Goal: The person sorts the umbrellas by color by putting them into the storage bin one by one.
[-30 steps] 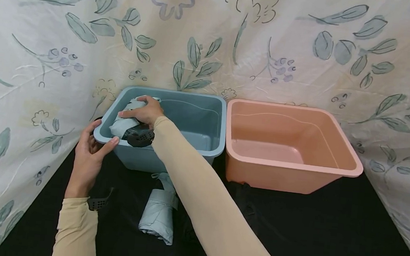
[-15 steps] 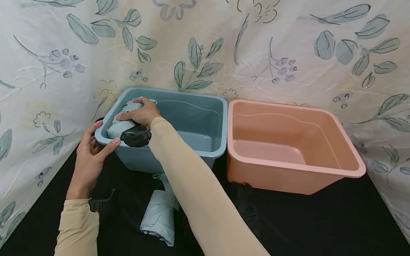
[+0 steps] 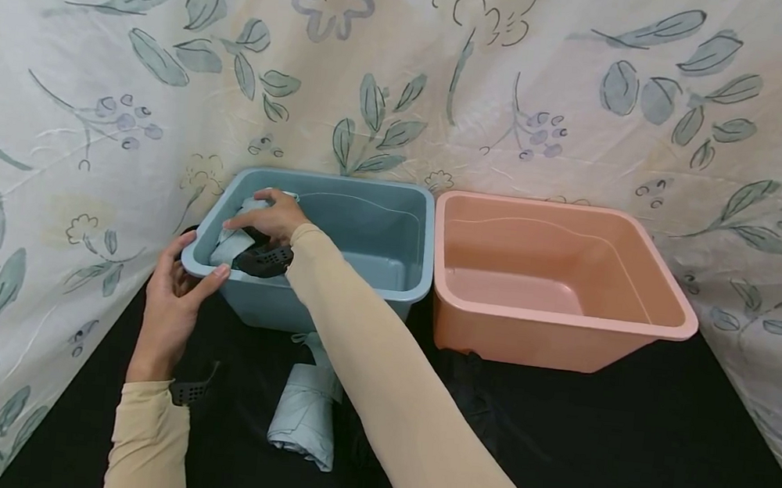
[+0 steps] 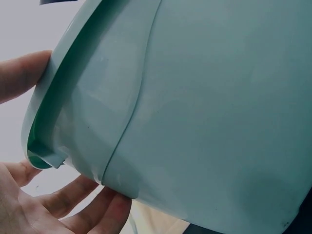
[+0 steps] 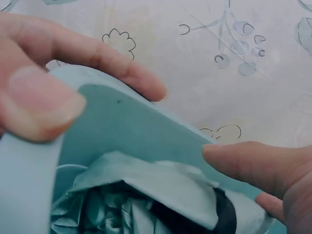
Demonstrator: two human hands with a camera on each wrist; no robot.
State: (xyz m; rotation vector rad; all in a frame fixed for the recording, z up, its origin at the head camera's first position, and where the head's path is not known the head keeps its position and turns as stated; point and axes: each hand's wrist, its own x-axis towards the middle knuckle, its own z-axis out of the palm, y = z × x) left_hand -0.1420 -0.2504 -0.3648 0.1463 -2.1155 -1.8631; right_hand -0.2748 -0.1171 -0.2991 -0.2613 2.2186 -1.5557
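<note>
Rumpled pale-blue cloth bundle (image 3: 230,246) sits inside blue rectangular plastic bin (image 3: 357,229), right hand (image 3: 273,217) spread over it, grip unclear, left hand (image 3: 169,313) curled round the bin's near-left corner, seemingly one in, rolled pale-blue cloth (image 3: 304,416) remaining outside, in front.

A peach bin (image 3: 516,338) stands on a black surface (image 3: 597,452) before pale fabric (image 3: 396,48) printed with leaves and flowers.
</note>
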